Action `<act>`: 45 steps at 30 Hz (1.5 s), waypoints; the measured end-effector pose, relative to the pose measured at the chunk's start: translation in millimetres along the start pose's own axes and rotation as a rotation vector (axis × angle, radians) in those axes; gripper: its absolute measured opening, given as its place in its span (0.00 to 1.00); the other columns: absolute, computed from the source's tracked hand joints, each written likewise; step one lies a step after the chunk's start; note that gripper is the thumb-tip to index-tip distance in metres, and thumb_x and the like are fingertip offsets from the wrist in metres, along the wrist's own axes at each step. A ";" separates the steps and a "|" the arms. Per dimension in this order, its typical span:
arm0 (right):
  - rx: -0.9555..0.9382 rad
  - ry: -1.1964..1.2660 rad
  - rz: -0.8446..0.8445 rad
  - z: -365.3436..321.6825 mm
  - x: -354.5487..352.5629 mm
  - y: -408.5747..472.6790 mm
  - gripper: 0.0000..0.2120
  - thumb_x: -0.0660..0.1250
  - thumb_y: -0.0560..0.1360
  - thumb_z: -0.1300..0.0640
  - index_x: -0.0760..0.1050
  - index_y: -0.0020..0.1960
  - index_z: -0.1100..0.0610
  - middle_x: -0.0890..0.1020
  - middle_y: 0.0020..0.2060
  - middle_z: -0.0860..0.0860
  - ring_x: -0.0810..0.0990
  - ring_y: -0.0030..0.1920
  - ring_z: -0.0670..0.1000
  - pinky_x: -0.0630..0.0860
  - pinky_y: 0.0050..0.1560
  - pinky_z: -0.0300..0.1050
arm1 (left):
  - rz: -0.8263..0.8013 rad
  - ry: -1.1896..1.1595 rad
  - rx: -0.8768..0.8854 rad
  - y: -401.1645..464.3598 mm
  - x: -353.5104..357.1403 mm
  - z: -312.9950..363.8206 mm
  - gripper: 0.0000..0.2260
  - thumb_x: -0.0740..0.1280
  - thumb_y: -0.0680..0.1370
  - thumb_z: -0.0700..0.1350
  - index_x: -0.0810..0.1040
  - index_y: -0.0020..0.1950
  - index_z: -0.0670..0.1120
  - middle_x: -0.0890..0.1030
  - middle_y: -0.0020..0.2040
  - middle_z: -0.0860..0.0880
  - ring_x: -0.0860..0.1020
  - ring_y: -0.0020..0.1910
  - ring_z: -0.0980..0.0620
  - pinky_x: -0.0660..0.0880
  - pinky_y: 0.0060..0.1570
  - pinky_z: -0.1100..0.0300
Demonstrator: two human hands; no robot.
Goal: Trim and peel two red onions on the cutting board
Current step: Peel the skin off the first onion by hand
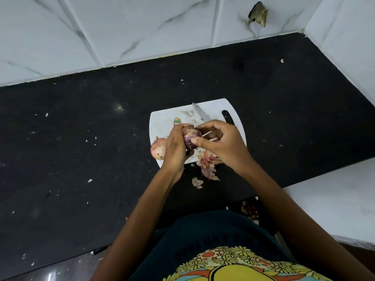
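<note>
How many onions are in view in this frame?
2. One onion is held above the cutting board between the left hand and right hand. The other onion lies at the board's left edge, still in its skin.

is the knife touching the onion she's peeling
Cannot tell. In the head view the knife lies on the cutting board, its lower blade hidden behind the right hand beside the held onion.
</note>
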State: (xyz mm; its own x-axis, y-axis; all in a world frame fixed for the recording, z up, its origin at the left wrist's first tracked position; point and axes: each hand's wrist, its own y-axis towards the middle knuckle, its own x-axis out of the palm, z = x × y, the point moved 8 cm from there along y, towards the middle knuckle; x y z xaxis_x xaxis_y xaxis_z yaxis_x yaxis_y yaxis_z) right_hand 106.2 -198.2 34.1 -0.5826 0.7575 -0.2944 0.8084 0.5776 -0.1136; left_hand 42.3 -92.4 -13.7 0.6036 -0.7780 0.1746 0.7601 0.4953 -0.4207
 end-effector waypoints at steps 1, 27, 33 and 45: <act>-0.022 -0.017 0.021 -1.4 -0.9 -0.4 0.11 0.75 0.69 0.57 0.80 0.50 0.57 0.84 0.43 0.48 0.82 0.42 0.45 0.77 0.39 0.34 | 0.001 -0.005 0.002 -0.2 -0.1 0.9 0.21 0.50 0.82 0.60 0.77 0.47 0.50 0.81 0.40 0.51 0.79 0.41 0.56 0.75 0.42 0.60; 0.056 -0.042 0.034 -4.2 -1.9 -5.4 0.15 0.75 0.66 0.60 0.77 0.52 0.55 0.82 0.40 0.51 0.83 0.40 0.51 0.82 0.46 0.49 | -0.064 -0.072 0.091 -5.6 5.0 11.1 0.18 0.56 0.80 0.58 0.78 0.52 0.47 0.82 0.47 0.43 0.82 0.46 0.48 0.80 0.46 0.57; 0.038 0.040 -0.013 -4.9 -0.7 -6.4 0.14 0.73 0.68 0.65 0.78 0.52 0.55 0.82 0.41 0.52 0.83 0.38 0.48 0.82 0.47 0.48 | -0.026 -0.111 0.081 -8.0 2.1 9.6 0.28 0.54 0.67 0.68 0.76 0.55 0.50 0.83 0.46 0.51 0.82 0.47 0.53 0.79 0.48 0.55; 0.054 0.024 0.013 -6.2 1.5 -8.4 0.14 0.75 0.68 0.59 0.77 0.51 0.51 0.83 0.41 0.50 0.84 0.40 0.49 0.82 0.47 0.48 | -0.130 -0.224 0.129 -2.4 9.7 14.1 0.26 0.47 0.78 0.62 0.76 0.48 0.45 0.82 0.39 0.50 0.81 0.41 0.52 0.80 0.44 0.58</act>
State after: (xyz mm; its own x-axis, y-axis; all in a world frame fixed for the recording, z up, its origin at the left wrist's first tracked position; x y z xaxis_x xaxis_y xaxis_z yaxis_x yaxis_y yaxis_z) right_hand 98.1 -200.0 40.4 -0.5733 0.7723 -0.2738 0.8189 0.5507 -0.1614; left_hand 49.7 -95.7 1.5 0.5267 -0.7403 0.4178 0.8500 0.4535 -0.2680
